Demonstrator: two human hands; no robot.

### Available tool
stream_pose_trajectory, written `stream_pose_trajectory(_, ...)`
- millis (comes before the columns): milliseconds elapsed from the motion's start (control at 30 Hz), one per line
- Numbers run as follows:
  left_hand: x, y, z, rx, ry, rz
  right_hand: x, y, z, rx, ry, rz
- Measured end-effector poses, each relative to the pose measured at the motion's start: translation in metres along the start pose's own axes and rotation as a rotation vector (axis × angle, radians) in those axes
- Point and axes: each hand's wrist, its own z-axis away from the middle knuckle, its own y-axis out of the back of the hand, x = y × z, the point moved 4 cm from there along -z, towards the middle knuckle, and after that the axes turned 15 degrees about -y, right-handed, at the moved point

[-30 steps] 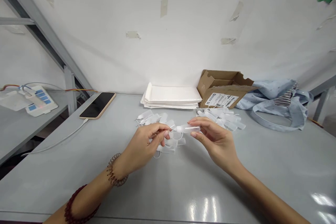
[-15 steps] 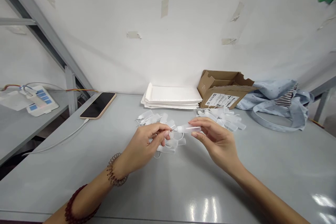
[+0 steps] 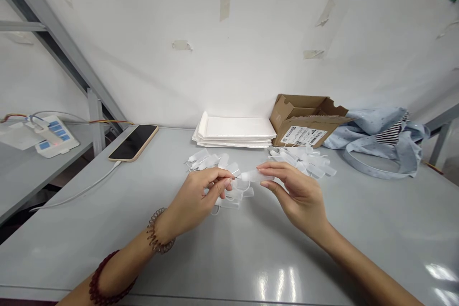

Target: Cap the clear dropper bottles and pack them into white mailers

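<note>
Above the table I hold a small translucent plastic needle-tip bottle (image 3: 252, 176) lengthwise between both hands. My right hand (image 3: 296, 191) is closed around its base end, the thumb below and the fingers above. At the other end my left hand (image 3: 206, 191) pinches the thin needle tip between thumb and fingertips; the very end is hidden by the fingers. Beneath and behind the left hand lies a loose pile of similar bottles (image 3: 228, 203), some with looped cap straps. Behind my right hand is a second pile of bottles (image 3: 315, 170).
White padded envelopes (image 3: 236, 127) are stacked against the wall. Beside them stands an open cardboard box (image 3: 304, 129), with a light blue cloth bag (image 3: 376, 126) to its right. A phone (image 3: 134, 142) with a charging cable (image 3: 86, 186) lies at left, near a power strip (image 3: 57, 136).
My hands keep almost the same pose on the bottle. The right fingers sit very slightly further over its body, and the view has shifted a little.
</note>
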Motion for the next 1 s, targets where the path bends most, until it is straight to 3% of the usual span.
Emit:
stream_pose_trajectory(233,-0.003,-0.004,0.000,-0.023,-0.062,-0.079,-0.005,-0.003,0.004,-0.020,0.152,0.074)
stream_pose_trajectory(1000,-0.001,-0.008,0.004,0.011,-0.171,-0.184,-0.001,-0.017,0.017,0.010,0.135,0.025)
